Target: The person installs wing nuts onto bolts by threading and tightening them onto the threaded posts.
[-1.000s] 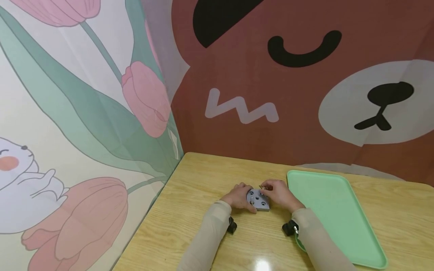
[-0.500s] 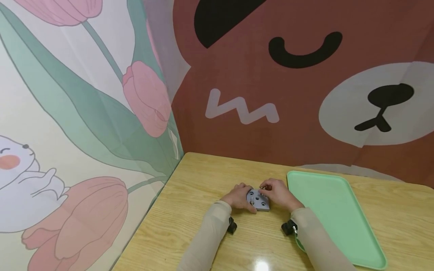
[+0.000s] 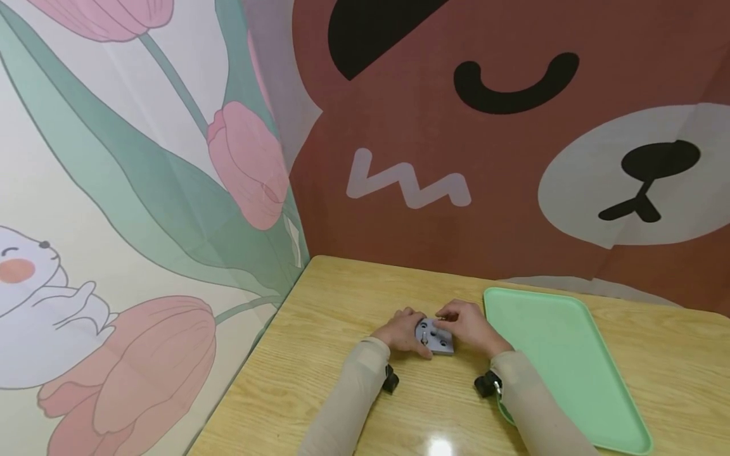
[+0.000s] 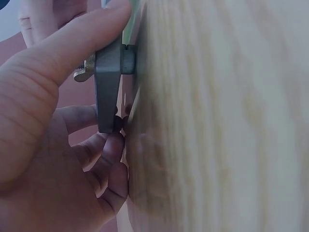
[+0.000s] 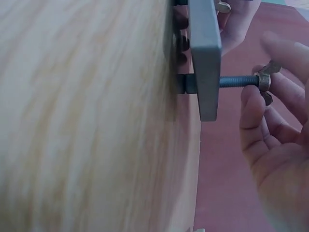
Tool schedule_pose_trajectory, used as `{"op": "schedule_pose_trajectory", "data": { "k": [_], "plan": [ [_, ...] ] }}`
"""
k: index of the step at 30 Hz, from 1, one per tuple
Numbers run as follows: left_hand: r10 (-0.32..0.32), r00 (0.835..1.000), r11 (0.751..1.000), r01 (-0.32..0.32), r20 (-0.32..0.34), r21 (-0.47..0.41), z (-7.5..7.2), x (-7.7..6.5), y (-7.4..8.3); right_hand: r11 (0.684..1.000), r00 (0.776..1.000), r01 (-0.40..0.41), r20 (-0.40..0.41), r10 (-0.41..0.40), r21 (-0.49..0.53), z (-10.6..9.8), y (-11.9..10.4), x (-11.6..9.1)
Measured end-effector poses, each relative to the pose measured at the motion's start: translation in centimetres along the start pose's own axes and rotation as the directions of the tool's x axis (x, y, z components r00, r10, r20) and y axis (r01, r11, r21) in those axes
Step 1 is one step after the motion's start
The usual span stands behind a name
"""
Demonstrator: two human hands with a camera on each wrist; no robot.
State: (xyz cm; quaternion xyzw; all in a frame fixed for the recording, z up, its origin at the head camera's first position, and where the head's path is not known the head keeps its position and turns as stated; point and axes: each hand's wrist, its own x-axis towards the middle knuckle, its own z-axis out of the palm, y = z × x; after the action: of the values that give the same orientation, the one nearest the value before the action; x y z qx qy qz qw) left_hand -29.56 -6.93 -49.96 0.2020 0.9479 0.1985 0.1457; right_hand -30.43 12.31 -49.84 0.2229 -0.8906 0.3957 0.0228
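A small grey plate (image 3: 439, 346) with several holes is held just over the table. My left hand (image 3: 402, 332) grips its left side, thumb along the near edge and fingers round the far side. A threaded bolt (image 5: 239, 81) stands up through the plate, with a brass-coloured wing nut (image 5: 264, 82) near its top end. My right hand (image 3: 469, 325) has its thumb and fingers around that wing nut; the index finger is lifted and blurred. In the left wrist view a second wing nut (image 4: 85, 71) sits close against the plate, with a bolt head (image 4: 128, 59) below.
A light green tray (image 3: 570, 361) lies to the right, partly under the right forearm. The wooden table (image 3: 319, 373) meets a printed bear cloth (image 3: 410, 240) behind and a tulip-patterned cloth (image 3: 171, 253) at the left.
My right fingers have shifted slightly around the wing nut, which showed at the fingertips earlier and is now hidden in the head view. The left hand and plate stay in place.
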Motion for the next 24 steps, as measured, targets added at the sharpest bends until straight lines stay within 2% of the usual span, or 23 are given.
{"op": "schedule_pose_trajectory", "data": {
  "k": [13,24],
  "plan": [
    [-0.003,1.0,1.0,0.003,-0.002,-0.012,-0.12,0.01,0.1,0.994,1.0,-0.021,0.006,0.021,0.11,-0.37,-0.2,-0.02],
    [-0.011,1.0,1.0,0.011,0.0,-0.015,-0.17,-0.16,0.28,0.991,0.998,-0.062,0.031,0.059,0.116,-0.48,0.02,0.06]
  ]
}}
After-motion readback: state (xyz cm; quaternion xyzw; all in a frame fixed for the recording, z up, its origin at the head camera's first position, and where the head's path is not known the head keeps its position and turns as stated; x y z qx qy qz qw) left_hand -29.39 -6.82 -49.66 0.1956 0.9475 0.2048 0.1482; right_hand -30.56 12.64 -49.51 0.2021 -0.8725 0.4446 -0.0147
